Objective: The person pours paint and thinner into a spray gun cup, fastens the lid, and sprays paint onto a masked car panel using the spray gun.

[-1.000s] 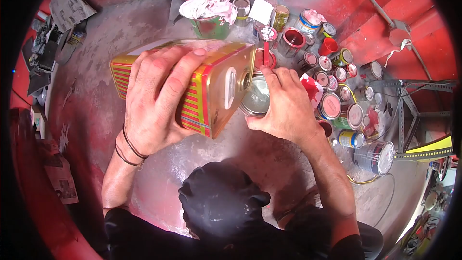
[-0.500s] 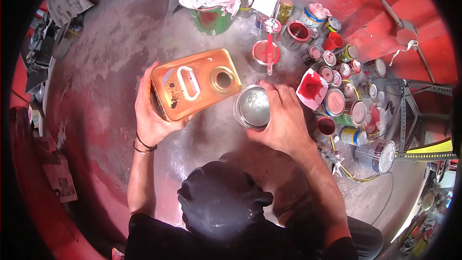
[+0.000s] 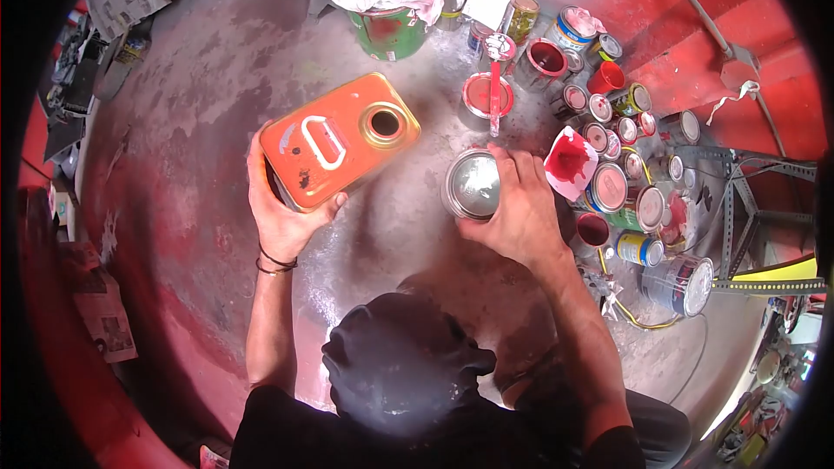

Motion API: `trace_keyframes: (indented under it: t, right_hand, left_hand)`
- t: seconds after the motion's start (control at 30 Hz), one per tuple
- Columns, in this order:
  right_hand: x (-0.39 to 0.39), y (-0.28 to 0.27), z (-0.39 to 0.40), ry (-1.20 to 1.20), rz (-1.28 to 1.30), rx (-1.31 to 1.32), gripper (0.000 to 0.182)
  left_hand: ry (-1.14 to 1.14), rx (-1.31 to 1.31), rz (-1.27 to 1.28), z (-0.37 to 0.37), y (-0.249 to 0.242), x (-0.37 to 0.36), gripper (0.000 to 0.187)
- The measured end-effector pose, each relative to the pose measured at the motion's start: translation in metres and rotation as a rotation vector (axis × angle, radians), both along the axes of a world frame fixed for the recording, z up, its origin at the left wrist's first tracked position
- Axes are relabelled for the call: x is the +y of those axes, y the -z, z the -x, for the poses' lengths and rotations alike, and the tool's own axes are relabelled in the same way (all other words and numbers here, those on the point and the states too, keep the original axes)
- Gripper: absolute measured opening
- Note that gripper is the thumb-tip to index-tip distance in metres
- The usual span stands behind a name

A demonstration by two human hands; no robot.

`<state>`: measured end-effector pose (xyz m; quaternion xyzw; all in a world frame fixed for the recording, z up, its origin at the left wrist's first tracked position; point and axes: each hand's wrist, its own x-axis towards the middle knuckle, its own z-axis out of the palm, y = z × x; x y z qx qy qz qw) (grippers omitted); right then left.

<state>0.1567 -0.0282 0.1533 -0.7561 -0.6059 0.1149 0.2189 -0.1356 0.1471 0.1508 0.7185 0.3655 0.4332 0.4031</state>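
Rectangular tin (image 3: 347, 156) over the floor (image 3: 200, 122), left hand (image 3: 287, 224) clamped on its side, opening (image 3: 384, 124) facing up, probably to avoid spills; one second ago it was tipped at the round container (image 3: 472, 187). Right hand (image 3: 521, 213) grips that container's side, likely steadying it. Paint cans (image 3: 605, 187) sit clustered farther right.

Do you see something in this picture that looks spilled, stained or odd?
Yes. The white sheet near the right hand is broadly stained red, and the orange tin in the left hand has dark patches on its top. Both may be stray paint.
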Motion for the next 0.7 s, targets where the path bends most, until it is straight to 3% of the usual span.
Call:
trace_keyframes:
  t: [0.27, 0.7]
  right_hand:
    - [-0.015, 0.001, 0.006, -0.093, 0.008, 0.041, 0.106]
    - [0.006, 0.002, 0.003, -0.147, 0.112, 0.098, 0.103]
  left_hand:
    - [-0.124, -0.058, -0.066, -0.036, 0.033, 0.033, 0.112]
    - [0.022, -0.263, 0.096, -0.146, 0.069, 0.094, 0.113]
